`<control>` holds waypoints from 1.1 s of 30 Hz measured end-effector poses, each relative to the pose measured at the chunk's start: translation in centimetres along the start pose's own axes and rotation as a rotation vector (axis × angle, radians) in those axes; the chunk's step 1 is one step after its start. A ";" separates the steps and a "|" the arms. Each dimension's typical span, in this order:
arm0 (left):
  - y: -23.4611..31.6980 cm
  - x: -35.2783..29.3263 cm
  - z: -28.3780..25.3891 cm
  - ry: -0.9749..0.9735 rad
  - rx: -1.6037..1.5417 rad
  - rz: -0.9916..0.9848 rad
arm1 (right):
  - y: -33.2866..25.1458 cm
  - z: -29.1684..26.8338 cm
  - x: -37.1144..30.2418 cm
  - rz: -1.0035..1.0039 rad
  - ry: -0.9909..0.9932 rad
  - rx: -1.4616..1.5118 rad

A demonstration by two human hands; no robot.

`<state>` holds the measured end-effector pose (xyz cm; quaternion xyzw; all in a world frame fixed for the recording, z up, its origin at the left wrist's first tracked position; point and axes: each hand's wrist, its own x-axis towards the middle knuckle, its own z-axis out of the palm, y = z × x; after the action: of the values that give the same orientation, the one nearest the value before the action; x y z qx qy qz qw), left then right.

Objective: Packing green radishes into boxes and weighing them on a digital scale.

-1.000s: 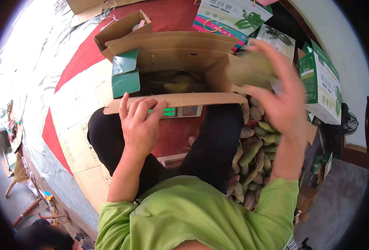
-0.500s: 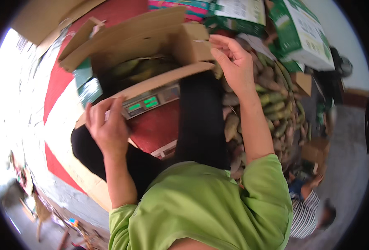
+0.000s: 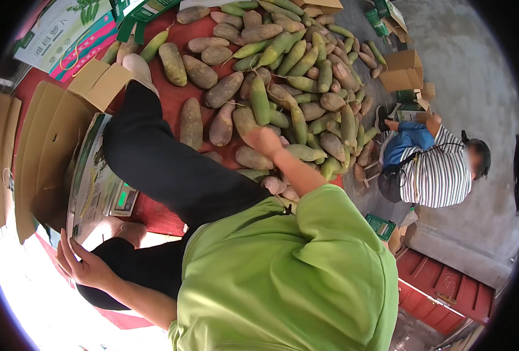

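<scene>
My left hand (image 3: 85, 264) is at the near corner of an open cardboard box (image 3: 51, 137), its fingers stretched out along the edge and the thumb apart. The box rests on a scale with a lit green display (image 3: 122, 199). Most of the box's inside is hidden by its walls. Over to the right, my right hand (image 3: 263, 142) reaches down into a heap of long green and purplish-brown radishes (image 3: 297, 120). It touches a brownish radish (image 3: 245, 121). Its fingers are blurred and partly hidden, so their grip does not show.
My black-trousered leg (image 3: 171, 158) lies between box and heap. Printed cartons (image 3: 66, 29) stand at the far left. At right, a person in a striped top (image 3: 438, 175) sits near a small cardboard box (image 3: 401, 71). A red panelled piece (image 3: 441, 286) is at lower right.
My view has swung right, bringing the heap to the middle. My right hand has left the box's right corner and gone down to the radishes. My left hand stays by the box's edge.
</scene>
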<state>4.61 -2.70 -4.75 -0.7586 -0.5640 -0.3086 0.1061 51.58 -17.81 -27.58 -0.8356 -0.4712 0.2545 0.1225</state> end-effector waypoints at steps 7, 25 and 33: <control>-0.2 -0.3 0.0 0.029 0.078 0.042 | 7.7 -6.5 3.2 0.462 0.354 -0.219; -1.2 -0.7 0.4 0.018 0.129 0.005 | 6.6 -2.3 3.7 0.593 -0.028 -0.393; 0.7 -0.7 0.7 0.046 0.068 -0.104 | 5.7 -5.3 5.4 0.192 0.216 0.004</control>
<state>5.39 -3.19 -5.55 -0.7170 -0.6101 -0.3116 0.1283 60.89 -16.06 -27.38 -0.8990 -0.3727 0.1745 0.1494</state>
